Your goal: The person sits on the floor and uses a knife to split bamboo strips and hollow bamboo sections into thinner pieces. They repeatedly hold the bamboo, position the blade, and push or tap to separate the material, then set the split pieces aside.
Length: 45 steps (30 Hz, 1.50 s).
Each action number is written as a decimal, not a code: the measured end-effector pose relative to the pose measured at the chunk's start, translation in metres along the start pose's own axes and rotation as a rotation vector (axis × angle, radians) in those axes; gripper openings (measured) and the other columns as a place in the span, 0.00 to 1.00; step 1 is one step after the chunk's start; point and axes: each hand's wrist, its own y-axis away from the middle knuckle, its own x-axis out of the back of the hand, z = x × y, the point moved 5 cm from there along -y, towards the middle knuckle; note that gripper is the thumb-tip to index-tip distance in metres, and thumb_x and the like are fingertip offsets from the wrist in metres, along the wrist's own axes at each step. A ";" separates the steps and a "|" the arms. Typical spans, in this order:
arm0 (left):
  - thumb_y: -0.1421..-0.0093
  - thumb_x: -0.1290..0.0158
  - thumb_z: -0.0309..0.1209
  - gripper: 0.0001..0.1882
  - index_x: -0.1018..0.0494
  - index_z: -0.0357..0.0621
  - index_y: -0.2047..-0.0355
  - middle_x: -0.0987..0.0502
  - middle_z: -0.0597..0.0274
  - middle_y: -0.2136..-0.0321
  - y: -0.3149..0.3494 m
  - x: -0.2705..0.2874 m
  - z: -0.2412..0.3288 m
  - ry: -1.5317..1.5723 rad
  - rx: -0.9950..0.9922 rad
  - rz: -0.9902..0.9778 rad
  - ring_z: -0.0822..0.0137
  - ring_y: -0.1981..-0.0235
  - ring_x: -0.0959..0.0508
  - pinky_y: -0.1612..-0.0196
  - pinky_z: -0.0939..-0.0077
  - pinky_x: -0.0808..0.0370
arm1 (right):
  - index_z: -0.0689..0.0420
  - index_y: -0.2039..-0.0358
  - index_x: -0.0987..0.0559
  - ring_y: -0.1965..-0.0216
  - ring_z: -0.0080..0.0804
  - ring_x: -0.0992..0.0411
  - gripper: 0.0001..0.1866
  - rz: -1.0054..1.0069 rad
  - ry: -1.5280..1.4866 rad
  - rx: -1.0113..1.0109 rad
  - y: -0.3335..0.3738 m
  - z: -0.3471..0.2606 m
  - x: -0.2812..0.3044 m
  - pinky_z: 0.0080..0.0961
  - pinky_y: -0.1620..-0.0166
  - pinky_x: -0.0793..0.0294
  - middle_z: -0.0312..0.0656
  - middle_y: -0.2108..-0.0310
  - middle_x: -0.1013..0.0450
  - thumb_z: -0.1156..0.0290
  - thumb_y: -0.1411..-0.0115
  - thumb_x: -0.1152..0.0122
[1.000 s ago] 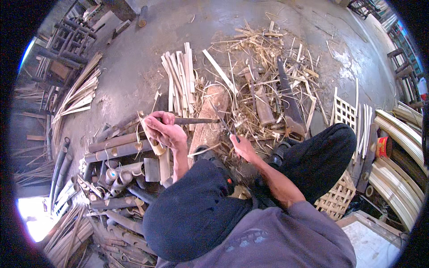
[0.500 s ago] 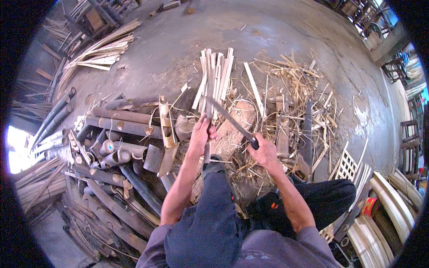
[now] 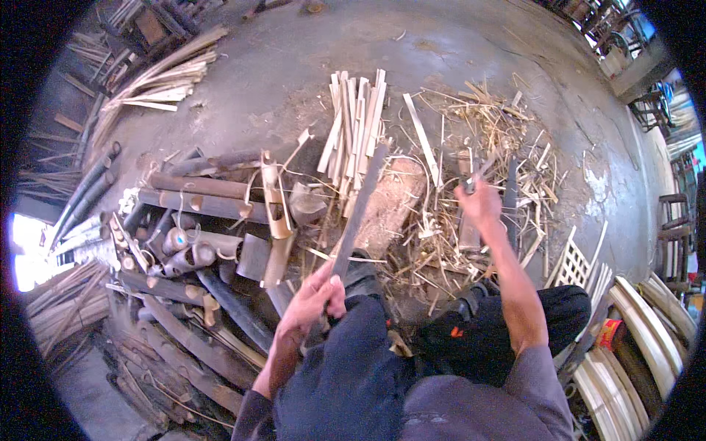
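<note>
A long, flat, grey-brown bamboo strip (image 3: pixel 360 202) is gripped near its lower end by my left hand (image 3: pixel 316 301), just above my left knee. It slants up and away, its far end over a pale wooden block (image 3: pixel 401 192). My right hand (image 3: pixel 482 204), out to the right above the shavings, is closed round the dark handle of a knife (image 3: pixel 483 169); its blade points away and is partly blurred. Beyond the block lies a bundle of pale split bamboo strips (image 3: pixel 357 121), with a single pale strip (image 3: pixel 423 140) to its right.
Bamboo tubes (image 3: pixel 206 206) are piled at the left. Curly shavings (image 3: pixel 434 242) litter the floor around the block and rightward. Another heap of pale strips (image 3: pixel 165 81) lies far left. A lattice piece (image 3: pixel 570 266) and broad curved bamboo slats (image 3: pixel 647 331) are at the right.
My right hand has swung the knife away from the strip, outward to the right and farther forward. My left hand has drawn back toward my knee with the strip.
</note>
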 end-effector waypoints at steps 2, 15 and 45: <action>0.36 0.55 0.29 0.32 0.52 0.48 0.33 0.40 0.73 0.81 -0.037 -0.003 -0.001 -0.143 -0.074 0.016 0.80 0.85 0.42 0.80 0.83 0.36 | 0.50 0.59 0.24 0.69 0.48 0.24 0.19 -0.049 0.014 0.158 0.038 -0.035 0.000 0.42 0.65 0.25 0.47 0.70 0.23 0.54 0.48 0.39; 0.42 0.54 0.26 0.31 0.42 0.50 0.36 0.36 0.74 0.81 -0.018 0.011 0.000 -0.542 0.024 0.217 0.81 0.82 0.37 0.79 0.82 0.35 | 0.58 0.62 0.24 0.64 0.52 0.25 0.21 -0.075 -0.170 -0.079 0.010 -0.011 0.028 0.43 0.61 0.26 0.53 0.68 0.24 0.53 0.46 0.43; 0.37 0.53 0.35 0.13 0.28 0.36 0.62 0.33 0.62 0.85 -0.031 -0.010 0.003 -0.591 -0.080 0.407 0.72 0.83 0.34 0.79 0.73 0.36 | 0.48 0.67 0.27 0.74 0.44 0.25 0.14 -0.049 -0.010 0.470 0.036 -0.044 -0.031 0.41 0.70 0.28 0.42 0.78 0.26 0.59 0.52 0.36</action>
